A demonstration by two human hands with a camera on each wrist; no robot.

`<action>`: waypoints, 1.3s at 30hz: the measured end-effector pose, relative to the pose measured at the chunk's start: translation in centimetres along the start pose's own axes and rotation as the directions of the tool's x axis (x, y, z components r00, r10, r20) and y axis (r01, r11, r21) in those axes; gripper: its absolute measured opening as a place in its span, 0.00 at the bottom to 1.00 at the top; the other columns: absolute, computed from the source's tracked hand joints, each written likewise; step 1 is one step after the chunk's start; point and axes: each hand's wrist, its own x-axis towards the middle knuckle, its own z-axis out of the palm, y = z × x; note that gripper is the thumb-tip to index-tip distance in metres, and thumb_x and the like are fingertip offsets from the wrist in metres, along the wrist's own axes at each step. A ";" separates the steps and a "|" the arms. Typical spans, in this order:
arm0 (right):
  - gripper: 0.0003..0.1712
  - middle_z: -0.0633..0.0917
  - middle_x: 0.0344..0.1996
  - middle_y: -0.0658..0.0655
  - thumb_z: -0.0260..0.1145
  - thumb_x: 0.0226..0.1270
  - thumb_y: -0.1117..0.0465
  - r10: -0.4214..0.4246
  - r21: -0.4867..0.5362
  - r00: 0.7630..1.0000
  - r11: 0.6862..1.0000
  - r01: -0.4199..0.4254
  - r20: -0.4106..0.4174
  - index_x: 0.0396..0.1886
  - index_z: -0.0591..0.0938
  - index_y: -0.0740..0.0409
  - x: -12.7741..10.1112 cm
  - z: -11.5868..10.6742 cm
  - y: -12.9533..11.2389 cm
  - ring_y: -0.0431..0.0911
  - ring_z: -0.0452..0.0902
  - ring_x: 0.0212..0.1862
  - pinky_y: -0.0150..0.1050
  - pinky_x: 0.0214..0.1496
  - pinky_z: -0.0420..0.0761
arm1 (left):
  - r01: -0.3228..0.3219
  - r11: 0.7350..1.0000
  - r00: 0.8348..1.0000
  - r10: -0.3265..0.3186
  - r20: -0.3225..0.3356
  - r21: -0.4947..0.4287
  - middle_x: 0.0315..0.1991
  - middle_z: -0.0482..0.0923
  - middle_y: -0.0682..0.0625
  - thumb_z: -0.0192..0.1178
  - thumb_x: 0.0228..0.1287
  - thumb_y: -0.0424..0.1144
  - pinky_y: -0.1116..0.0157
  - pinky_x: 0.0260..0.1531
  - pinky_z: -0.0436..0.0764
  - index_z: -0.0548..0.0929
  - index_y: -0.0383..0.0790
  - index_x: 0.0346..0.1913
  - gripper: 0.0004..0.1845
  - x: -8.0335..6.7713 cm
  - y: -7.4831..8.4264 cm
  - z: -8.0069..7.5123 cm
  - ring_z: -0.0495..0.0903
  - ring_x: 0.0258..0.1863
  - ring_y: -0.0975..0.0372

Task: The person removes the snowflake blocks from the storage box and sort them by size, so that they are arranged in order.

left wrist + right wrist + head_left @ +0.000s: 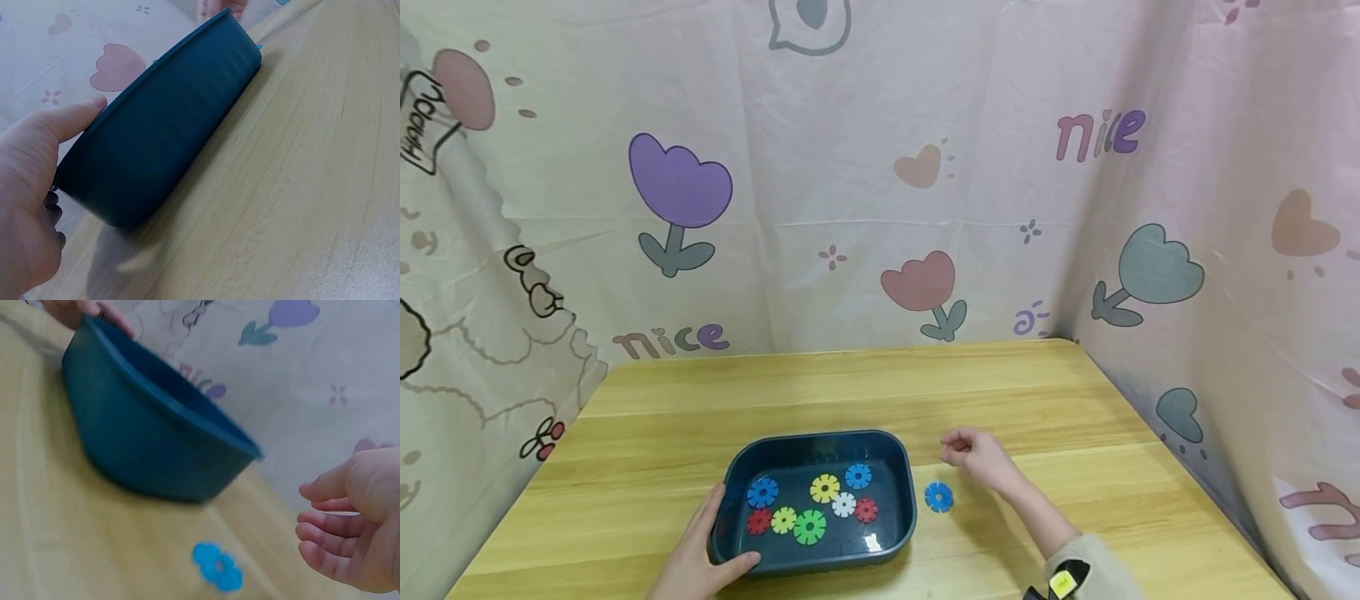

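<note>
A dark teal plastic basin [812,567] stands on the table, with several notched flower-shaped discs on its floor, among them a green disc [809,527], a yellow disc [824,488] and a white disc [844,504]. My left hand [700,546] grips the basin's near left corner, thumb over the rim [100,106] and fingers along the outer side. One blue disc [938,497] lies on the wood just right of the basin. Above and beyond it hovers my right hand [981,457], its fingers loosely curled; nothing shows between them in the right wrist view.
The wooden table [1037,392] reaches back to a patterned cloth [850,292] hanging behind it. More of this cloth hangs along the left and right sides. A strap with a yellow tag [1063,583] circles the right sleeve.
</note>
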 end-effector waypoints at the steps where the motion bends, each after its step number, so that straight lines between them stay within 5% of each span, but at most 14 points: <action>1: 0.11 0.80 0.28 0.54 0.65 0.58 0.68 -0.004 -0.002 1.000 1.000 0.004 0.001 0.40 0.79 0.71 0.3 0.0 -0.5 0.43 0.75 0.31 0.41 0.31 0.80 | 0.001 1.000 1.000 -0.001 -0.001 0.001 0.68 0.39 0.27 0.66 0.52 0.55 0.34 0.55 0.56 0.39 0.31 0.71 0.58 0.0 0.0 0.0 0.45 0.64 0.33; 10: 0.12 0.81 0.29 0.52 0.66 0.59 0.63 -0.066 0.001 0.995 0.998 0.066 0.071 0.41 0.81 0.65 2.3 1.6 -5.5 0.42 0.75 0.30 0.38 0.31 0.80 | 0.009 1.000 1.000 -0.009 0.000 -0.010 0.69 0.39 0.27 0.65 0.53 0.55 0.33 0.55 0.57 0.39 0.31 0.72 0.58 -0.2 -0.1 -0.1 0.45 0.64 0.33; 22: 0.12 0.81 0.30 0.49 0.65 0.61 0.61 -0.192 0.000 0.954 0.980 0.197 0.229 0.43 0.82 0.61 3.6 6.5 -9.9 0.41 0.74 0.31 0.31 0.31 0.77 | 0.060 0.975 0.998 -0.057 0.020 -0.216 0.69 0.35 0.26 0.65 0.55 0.49 0.32 0.55 0.53 0.37 0.40 0.73 0.55 -0.5 -1.1 -0.3 0.38 0.64 0.30; 31: 0.17 0.80 0.29 0.49 0.67 0.59 0.61 -0.091 0.141 0.943 0.989 0.047 0.319 0.47 0.80 0.62 4.4 11.5 -11.1 0.43 0.76 0.31 0.36 0.33 0.80 | 0.026 0.970 0.999 -0.020 0.026 -0.242 0.70 0.35 0.30 0.66 0.55 0.47 0.33 0.58 0.45 0.36 0.38 0.73 0.55 -0.7 -0.9 -0.3 0.36 0.66 0.32; 39: 0.19 0.81 0.29 0.46 0.70 0.56 0.62 -0.021 0.091 0.954 0.996 -0.007 0.298 0.46 0.80 0.65 5.3 15.8 -11.1 0.38 0.74 0.30 0.32 0.33 0.78 | 0.012 0.972 1.000 -0.009 0.017 -0.235 0.70 0.36 0.28 0.66 0.55 0.47 0.31 0.56 0.47 0.37 0.40 0.73 0.55 -0.8 -1.0 -0.1 0.39 0.65 0.31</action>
